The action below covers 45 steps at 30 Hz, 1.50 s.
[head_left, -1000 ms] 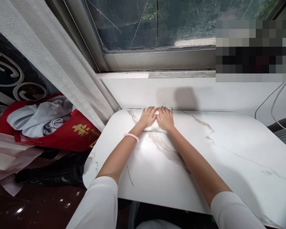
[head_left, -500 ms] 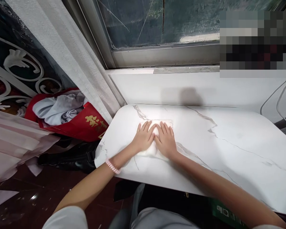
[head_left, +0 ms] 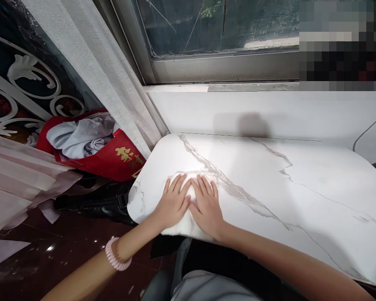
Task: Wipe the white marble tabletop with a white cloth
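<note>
A white cloth [head_left: 186, 225] lies spread on the white marble-patterned table [head_left: 257, 175], close to its front edge and toward the left end. My left hand [head_left: 174, 200] rests flat on the cloth with its fingers apart. Beside it, my right hand [head_left: 207, 205] presses on the same cloth, palm down and fingers spread. The thumbs and forefingers of the two hands nearly meet. Most of the cloth's middle is covered by my hands. A pink coiled band [head_left: 116, 255] circles my left wrist.
Left of the table a red bag [head_left: 113, 156] with gold lettering holds grey-white fabric [head_left: 81, 136]. A black shiny item [head_left: 94, 205] lies below it. A pale curtain [head_left: 113, 75] hangs by the window frame [head_left: 225, 69] behind the table. A cable [head_left: 368, 130] runs down at the right.
Both hands have drawn the cloth toward me and slightly left, from the middle of the tabletop to its front edge. The camera view has shifted slightly.
</note>
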Motion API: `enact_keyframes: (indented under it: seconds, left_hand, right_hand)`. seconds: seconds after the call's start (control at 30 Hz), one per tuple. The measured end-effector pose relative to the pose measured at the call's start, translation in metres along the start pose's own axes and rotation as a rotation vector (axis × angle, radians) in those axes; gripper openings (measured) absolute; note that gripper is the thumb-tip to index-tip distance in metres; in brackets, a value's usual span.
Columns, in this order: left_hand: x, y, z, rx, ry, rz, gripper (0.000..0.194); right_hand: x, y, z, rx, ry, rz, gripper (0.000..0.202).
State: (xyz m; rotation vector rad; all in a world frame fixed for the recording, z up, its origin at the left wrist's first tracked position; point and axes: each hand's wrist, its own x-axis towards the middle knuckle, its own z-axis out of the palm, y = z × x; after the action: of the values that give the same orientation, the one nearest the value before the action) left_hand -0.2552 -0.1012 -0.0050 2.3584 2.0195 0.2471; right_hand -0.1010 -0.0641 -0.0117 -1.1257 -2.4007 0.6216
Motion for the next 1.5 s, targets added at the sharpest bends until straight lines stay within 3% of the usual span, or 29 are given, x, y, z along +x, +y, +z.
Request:
enact_keyframes:
  seconds: [0.2,0.4,0.53,0.7,0.93,1.07,1.27,1.5]
  left_hand:
    - [0.079,-0.045,0.002,0.018,-0.025,-0.094,0.05]
    - [0.165,-0.077,0.002,-0.013,-0.006,-0.11,0.048]
    - [0.198,-0.099,0.006,-0.021,0.019,-0.066,0.048]
    - [0.218,-0.132,0.012,-0.014,0.044,0.019,0.047]
    - [0.2,-0.18,0.007,0.005,0.033,0.0,0.048]
    - [0.181,-0.188,0.0,0.001,-0.01,-0.035,0.05]
    - [0.147,-0.171,-0.006,0.019,-0.052,-0.043,0.052]
    - [0.083,-0.128,-0.009,0.194,-0.097,-0.138,0.053]
  right_hand:
    - [0.091,0.025,0.005,-0.045,0.058,-0.01,0.054]
    - [0.174,0.05,0.007,-0.148,0.114,0.088,0.052]
    - [0.205,0.059,0.01,-0.203,0.142,0.101,0.052]
    - [0.23,0.056,0.021,-0.25,0.202,0.108,0.051]
    - [0.248,0.023,0.045,-0.225,0.166,0.073,0.054]
    - [0.241,0.007,0.053,-0.2,0.136,0.057,0.056]
    - [0.207,-0.011,0.053,-0.167,0.111,0.059,0.058]
    - [0.147,-0.028,0.047,-0.109,0.038,-0.009,0.056]
